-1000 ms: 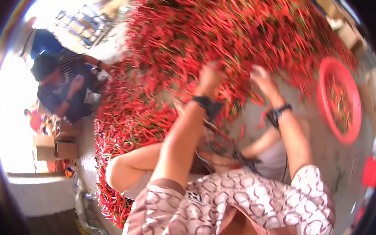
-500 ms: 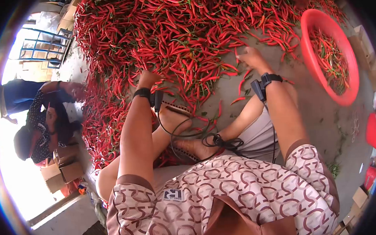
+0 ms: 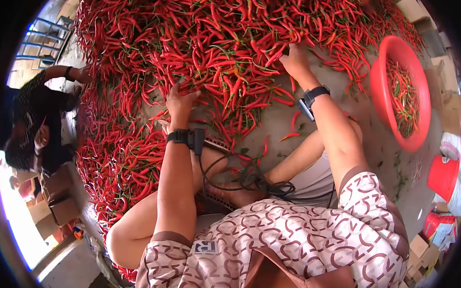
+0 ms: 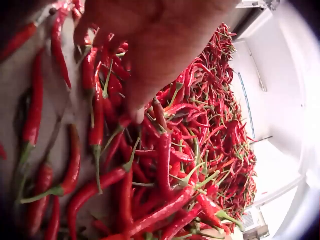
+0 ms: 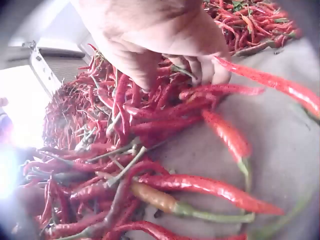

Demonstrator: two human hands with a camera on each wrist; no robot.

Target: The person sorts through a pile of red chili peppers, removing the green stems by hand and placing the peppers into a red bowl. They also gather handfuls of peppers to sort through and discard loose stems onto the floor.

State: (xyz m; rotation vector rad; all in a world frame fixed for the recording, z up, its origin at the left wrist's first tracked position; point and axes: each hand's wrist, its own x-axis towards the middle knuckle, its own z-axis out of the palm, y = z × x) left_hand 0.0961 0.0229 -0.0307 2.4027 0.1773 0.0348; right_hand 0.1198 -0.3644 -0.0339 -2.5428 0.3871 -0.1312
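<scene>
Left hand was down at the near side of the big spread of red chillies, its thumb reaching out sideways over the pods; in its wrist view, the thumb tip pointed down right beside glossy chillies, but the other fingers were too dark and cut off to tell whether they pinched anything. Over to the right hand, and it was in among the pods too, palm down, thumb set well apart from the bent fingers, with chillies lying under and between them; no firm pinch could be made out, though the fingertips reached down to the pods. Both wrists wore black straps, the left one carrying a dark device. And the chillies were all across the floor, thickest ahead of the hands, spreading down past the left knee, with a few loose ones between the legs near a tangled black cord. Out on the right, a red basin stood tilted in view with more chillies inside, some showing green and orange, while off to the left another person had one arm stretched to the edge of the spread, above some cardboard boxes
</scene>
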